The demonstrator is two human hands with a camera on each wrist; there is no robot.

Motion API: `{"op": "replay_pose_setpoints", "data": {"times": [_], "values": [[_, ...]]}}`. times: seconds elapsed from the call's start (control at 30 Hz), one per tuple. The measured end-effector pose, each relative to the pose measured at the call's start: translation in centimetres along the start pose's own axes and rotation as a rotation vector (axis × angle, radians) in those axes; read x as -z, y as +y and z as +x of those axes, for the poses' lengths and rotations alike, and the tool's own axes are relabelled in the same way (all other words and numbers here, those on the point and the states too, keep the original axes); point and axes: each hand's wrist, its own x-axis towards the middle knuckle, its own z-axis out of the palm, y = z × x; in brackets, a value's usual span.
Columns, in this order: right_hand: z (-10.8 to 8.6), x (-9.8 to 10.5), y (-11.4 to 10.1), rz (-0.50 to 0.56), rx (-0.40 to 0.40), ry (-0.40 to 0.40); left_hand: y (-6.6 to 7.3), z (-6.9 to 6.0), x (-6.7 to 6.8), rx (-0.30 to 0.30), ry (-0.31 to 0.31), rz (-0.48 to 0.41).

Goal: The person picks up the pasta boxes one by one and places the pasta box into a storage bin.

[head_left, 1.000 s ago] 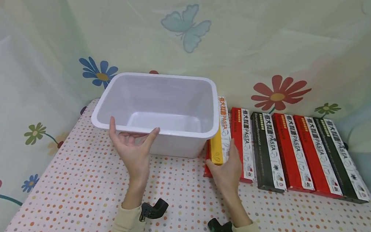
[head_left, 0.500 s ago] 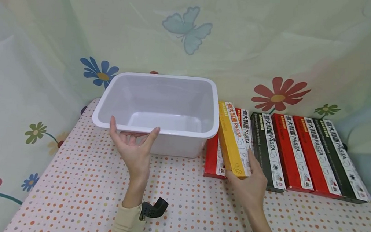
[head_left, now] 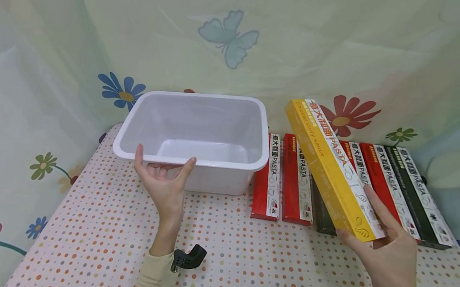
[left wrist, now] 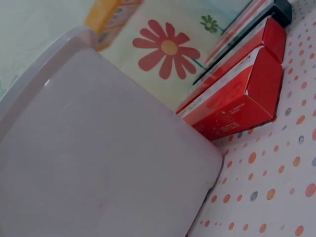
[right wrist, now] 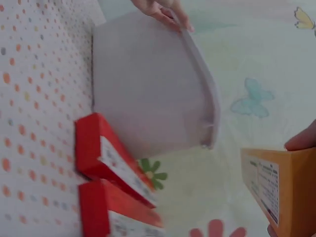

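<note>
The white plastic tub [head_left: 222, 179] stands on the dotted cloth. My left hand [head_left: 164, 190] holds its front rim, fingers curled under the lip and thumb against the edge. In the right wrist view that hand [right wrist: 160, 11] shows at the rim of the tub [right wrist: 148, 84]. On the right, my right hand [head_left: 392, 260] grips the near end of a yellow pasta box [head_left: 327, 159], thumb on one side and fingers on the other. This box is raised and tilted above the row. The yellow box [right wrist: 301, 192] also shows in the right wrist view.
Two red pasta boxes [head_left: 260, 191] lie right beside the tub. Farther right come a partly covered black box [head_left: 324, 218], more red boxes [head_left: 387, 177] and a black box [head_left: 418, 196] at the end. A flowered curtain [head_left: 161, 41] hangs behind the table.
My right hand has lifted the yellow pasta box from beside the tub and carried it up and right, uncovering the red boxes. My left hand has stayed on the rim.
</note>
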Motion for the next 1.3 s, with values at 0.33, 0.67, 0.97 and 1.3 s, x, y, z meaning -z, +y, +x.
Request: {"op": "replay_pose_setpoints", "data": {"times": [0.33,0.67,0.97,1.3], "values": [[3.9,1.0,-4.4,-0.029,0.404,-0.175,-0.2,-0.1,0.2,0.001,0.004,0.002],[9.9,-2.4,-10.7,-0.093,0.528,-0.499,-0.7,-0.3,0.3,-0.013,0.005,0.006],[12.8,-7.3,-14.0,-0.109,0.454,-0.780,-0.7,-0.1,0.4,-0.023,0.025,-0.015],[15.0,-11.6,-13.2,-0.177,0.415,-0.944,-0.5,-0.1,0.3,-0.025,0.003,0.001]]}}
